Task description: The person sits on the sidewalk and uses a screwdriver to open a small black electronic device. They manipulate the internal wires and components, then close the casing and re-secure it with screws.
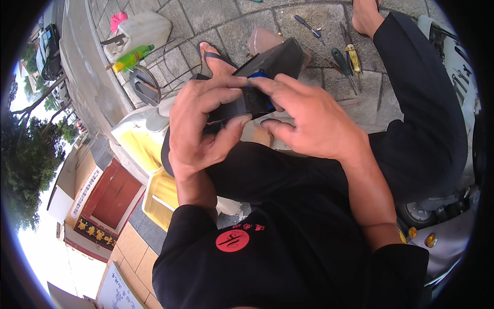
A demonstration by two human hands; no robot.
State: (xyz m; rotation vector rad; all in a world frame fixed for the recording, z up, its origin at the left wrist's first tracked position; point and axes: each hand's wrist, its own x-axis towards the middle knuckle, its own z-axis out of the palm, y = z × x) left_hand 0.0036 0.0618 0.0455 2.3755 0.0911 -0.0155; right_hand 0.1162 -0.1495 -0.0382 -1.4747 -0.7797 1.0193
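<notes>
In front of my lap is a black, angular, box-like piece with a blue part showing at its right side; its exact kind cannot be made out. My left hand is closed round its left end, fingers over the top and thumb at the lower edge. My right hand presses bent fingers against the blue part, its thumb held lower and apart. Whatever lies beneath those right fingertips is hidden. Just beyond stands a larger dark, flat-sided piece, partly covered by my hands.
On the paving lie a screwdriver, a green-handled screwdriver and yellow-handled pliers. At the far left are a white jerry can, a green-and-yellow bottle and a pink cloth. A scooter stands close on my right.
</notes>
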